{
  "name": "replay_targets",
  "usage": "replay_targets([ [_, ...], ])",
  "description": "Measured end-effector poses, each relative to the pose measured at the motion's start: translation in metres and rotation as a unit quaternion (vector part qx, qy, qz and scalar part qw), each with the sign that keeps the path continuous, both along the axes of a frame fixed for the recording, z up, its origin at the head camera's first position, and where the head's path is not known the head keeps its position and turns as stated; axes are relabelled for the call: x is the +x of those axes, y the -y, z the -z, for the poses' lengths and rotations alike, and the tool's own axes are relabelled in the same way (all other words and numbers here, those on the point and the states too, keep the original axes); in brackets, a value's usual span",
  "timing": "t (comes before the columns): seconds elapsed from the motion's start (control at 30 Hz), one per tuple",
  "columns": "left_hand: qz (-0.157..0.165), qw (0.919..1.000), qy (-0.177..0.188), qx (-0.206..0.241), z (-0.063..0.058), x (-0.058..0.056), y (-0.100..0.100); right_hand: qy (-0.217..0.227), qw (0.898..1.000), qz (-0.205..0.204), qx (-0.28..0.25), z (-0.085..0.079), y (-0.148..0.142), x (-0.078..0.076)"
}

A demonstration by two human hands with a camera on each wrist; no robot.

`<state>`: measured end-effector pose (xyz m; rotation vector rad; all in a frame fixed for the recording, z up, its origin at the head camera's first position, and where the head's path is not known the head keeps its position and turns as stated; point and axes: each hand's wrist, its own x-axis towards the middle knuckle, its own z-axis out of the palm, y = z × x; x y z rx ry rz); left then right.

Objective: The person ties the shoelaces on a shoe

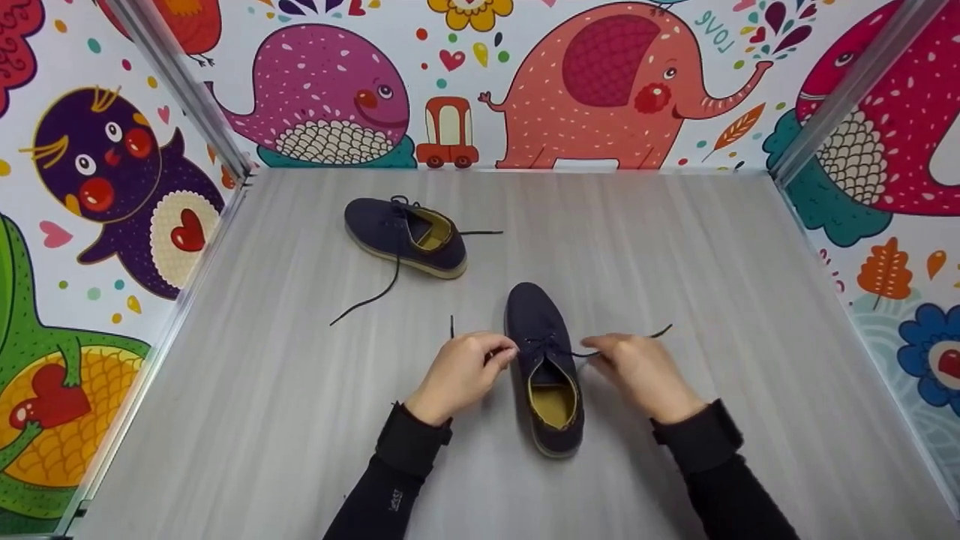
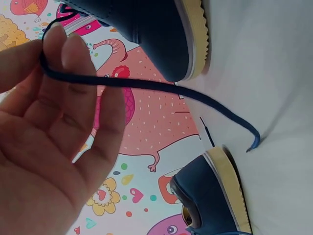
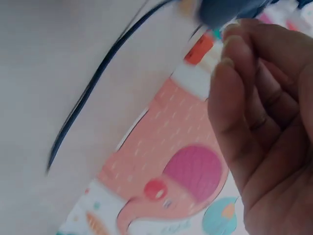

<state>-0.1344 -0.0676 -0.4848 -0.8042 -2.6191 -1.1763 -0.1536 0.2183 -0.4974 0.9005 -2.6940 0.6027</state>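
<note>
A dark navy lace-up shoe [image 1: 534, 315] with a yellow insole rests on the floor between both hands, toe pointing away. My left hand [image 1: 466, 369] is close to its left side. Thumb and fingers there pinch a dark shoelace [image 2: 146, 84], whose loose end hangs past the fingers in the left wrist view. On the shoe's right, my right hand [image 1: 637, 371] hovers over the other shoelace [image 3: 93, 81]. Its fingers are loosely bent, and that lace runs apart from the fingertips in the right wrist view. The laces cross at the shoe's throat.
A second navy shoe [image 1: 375, 229] lies farther back to the left, toe to the left, its laces trailing loose on the grey floor [image 1: 675, 247]. Panels with cartoon animals [image 1: 600, 90] enclose the back and sides, joined by metal corner posts [image 1: 847, 90].
</note>
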Motion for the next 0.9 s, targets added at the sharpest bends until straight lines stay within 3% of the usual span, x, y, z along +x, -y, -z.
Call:
replay_targets([
  [0.17,-0.002,1.0,0.004,-0.004,0.003,0.001,0.0,-0.036,0.999,-0.017,-0.007,0.008,0.018,0.004],
  [0.47,-0.023,0.9995,0.022,-0.001,0.005,0.009,0.012,-0.091,0.995,-0.022,-0.026,0.012,-0.003,0.006],
  [0.67,-0.06,0.9981,-0.006,-0.012,0.013,0.016,0.023,-0.116,0.992,-0.016,-0.051,0.011,-0.014,0.01],
  [0.9,-0.088,0.9942,-0.053,-0.033,0.03,0.018,0.029,-0.103,0.993,-0.007,-0.053,0.02,-0.018,0.013],
])
